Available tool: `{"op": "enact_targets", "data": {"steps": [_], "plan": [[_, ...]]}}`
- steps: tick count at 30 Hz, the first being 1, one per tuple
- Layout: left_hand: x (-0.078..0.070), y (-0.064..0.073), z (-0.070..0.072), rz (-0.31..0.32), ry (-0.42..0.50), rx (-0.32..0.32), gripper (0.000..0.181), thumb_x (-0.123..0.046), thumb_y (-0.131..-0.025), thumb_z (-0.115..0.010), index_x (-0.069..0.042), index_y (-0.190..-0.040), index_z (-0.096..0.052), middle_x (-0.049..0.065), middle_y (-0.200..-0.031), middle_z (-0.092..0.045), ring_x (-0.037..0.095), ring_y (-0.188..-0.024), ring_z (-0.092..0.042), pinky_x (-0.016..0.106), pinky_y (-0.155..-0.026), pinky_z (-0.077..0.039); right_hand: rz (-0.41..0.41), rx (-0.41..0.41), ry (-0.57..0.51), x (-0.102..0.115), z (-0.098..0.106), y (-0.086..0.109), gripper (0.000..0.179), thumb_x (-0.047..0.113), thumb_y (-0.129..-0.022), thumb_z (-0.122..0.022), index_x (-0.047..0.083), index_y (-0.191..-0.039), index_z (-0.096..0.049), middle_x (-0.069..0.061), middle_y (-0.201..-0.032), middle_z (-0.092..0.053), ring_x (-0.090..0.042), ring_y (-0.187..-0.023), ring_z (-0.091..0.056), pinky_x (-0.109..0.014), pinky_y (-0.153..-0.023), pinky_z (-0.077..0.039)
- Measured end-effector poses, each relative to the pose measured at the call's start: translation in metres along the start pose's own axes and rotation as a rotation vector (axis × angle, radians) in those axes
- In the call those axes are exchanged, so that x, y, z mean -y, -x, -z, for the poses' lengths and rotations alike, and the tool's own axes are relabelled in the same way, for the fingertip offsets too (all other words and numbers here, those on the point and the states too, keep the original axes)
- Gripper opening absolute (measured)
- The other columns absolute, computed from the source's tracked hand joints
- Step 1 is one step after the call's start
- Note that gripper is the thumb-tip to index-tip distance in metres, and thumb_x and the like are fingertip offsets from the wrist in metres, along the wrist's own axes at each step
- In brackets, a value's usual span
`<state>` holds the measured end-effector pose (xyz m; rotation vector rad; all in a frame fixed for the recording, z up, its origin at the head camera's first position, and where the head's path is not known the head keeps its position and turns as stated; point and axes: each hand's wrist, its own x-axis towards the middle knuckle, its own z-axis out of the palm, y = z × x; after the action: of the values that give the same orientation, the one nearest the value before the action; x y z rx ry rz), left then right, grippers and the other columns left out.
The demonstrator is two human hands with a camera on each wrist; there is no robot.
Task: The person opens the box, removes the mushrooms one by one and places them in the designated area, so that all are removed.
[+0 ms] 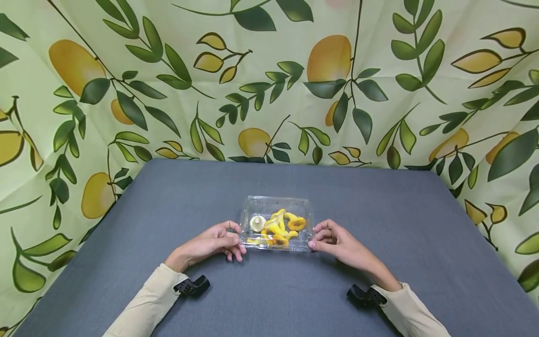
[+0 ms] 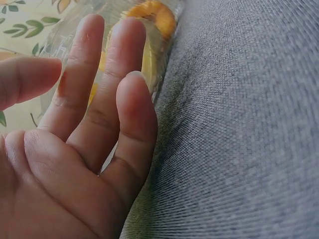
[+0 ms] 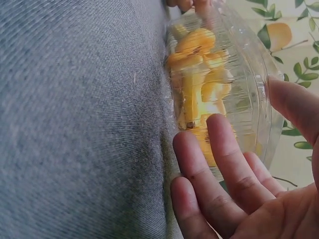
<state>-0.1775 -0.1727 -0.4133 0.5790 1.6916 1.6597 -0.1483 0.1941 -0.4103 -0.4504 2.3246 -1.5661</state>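
Note:
A clear plastic clamshell container [image 1: 278, 205] rests on the grey table in front of me. Inside lie several yellow chanterelle mushrooms [image 1: 275, 225] and one pale round mushroom [image 1: 258, 223] at the left. My left hand [image 1: 214, 241] holds the container's left end between thumb and index finger, the other fingers spread below. At the opposite end, my right hand [image 1: 341, 243] pinches the near right corner. In the right wrist view its thumb [image 3: 294, 102] touches the clear rim, while the other fingers lie along the side. The left index finger is hidden in the left wrist view.
Grey cloth covers the table [image 1: 269, 290]. Behind and at both sides hangs a curtain [image 1: 269, 93] printed with leaves and yellow fruit. A black wrist device [image 1: 193, 285] sits at the left cuff, and another black device [image 1: 365, 296] at the right.

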Motion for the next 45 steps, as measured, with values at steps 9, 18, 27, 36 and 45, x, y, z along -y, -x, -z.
{"op": "enact_targets", "data": {"steps": [9,18,27,36,45], "plan": [[0.0,0.001,0.0,-0.013,0.003,-0.009,0.03,-0.012,-0.104,-0.049,0.003,-0.122,-0.029,0.007,-0.099,-0.074,0.015,-0.083,-0.073,0.023,-0.07,-0.057,0.011,-0.059,-0.022,-0.002,-0.001,0.0,0.042,0.017,-0.09,-0.073,-0.005,-0.116,-0.047,-0.012,-0.099,-0.069,-0.011,-0.085,-0.068,-0.023,-0.077,-0.055],[0.0,0.001,-0.001,-0.016,-0.006,-0.019,0.036,-0.011,-0.104,-0.049,0.003,-0.127,-0.026,0.007,-0.097,-0.074,0.015,-0.082,-0.073,0.025,-0.07,-0.058,0.04,-0.012,-0.053,-0.006,0.0,-0.002,0.042,0.015,-0.092,-0.07,-0.007,-0.119,-0.047,-0.006,-0.096,-0.069,-0.014,-0.084,-0.069,-0.022,-0.076,-0.055],[-0.002,0.002,-0.005,-0.023,-0.045,-0.068,0.054,-0.008,-0.102,-0.052,0.002,-0.141,-0.015,0.024,-0.105,-0.069,0.015,-0.08,-0.074,0.025,-0.066,-0.058,0.056,0.037,-0.163,-0.008,0.003,-0.002,0.044,0.007,-0.094,-0.065,-0.014,-0.124,-0.041,-0.012,-0.096,-0.07,-0.01,-0.083,-0.072,-0.024,-0.077,-0.059],[-0.003,0.001,-0.007,-0.04,-0.032,-0.088,0.042,-0.005,-0.102,-0.05,0.003,-0.133,-0.023,0.013,-0.097,-0.069,0.015,-0.078,-0.074,0.025,-0.062,-0.059,0.056,0.071,-0.233,-0.009,0.002,-0.003,0.041,0.008,-0.095,-0.065,-0.01,-0.123,-0.041,-0.007,-0.092,-0.072,-0.012,-0.081,-0.072,-0.028,-0.077,-0.061],[-0.001,-0.002,-0.005,-0.037,0.045,-0.091,0.038,-0.005,-0.102,-0.05,0.0,-0.132,-0.028,0.008,-0.096,-0.069,0.015,-0.077,-0.071,0.026,-0.064,-0.059,0.031,0.103,-0.285,-0.011,0.0,-0.003,0.051,0.01,-0.094,-0.068,-0.011,-0.131,-0.04,-0.003,-0.094,-0.073,-0.013,-0.082,-0.072,-0.028,-0.079,-0.061]]}}
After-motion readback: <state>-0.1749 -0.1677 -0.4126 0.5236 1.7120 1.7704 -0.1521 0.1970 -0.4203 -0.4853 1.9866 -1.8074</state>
